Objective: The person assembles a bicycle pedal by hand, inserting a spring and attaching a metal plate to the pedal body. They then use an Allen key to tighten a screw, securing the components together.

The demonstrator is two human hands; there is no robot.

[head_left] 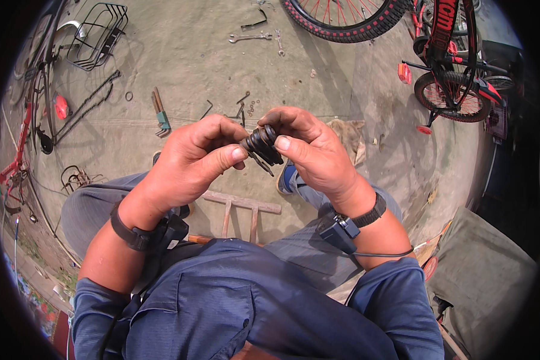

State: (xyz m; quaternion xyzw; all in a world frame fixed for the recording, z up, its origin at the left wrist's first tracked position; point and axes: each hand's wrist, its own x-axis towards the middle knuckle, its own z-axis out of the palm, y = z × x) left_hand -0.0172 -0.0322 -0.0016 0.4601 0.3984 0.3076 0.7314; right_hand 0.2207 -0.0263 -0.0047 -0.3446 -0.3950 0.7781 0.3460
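While the left hand (201, 157) pinches the black coil (261, 143) at nine o'clock, the right hand (313, 151) holds its three-o'clock end, long axis bridging both grips.

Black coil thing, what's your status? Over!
Left grip, right grip: both pinching the black coil. Coil tilted, held up between them. Nothing seen blocking it.
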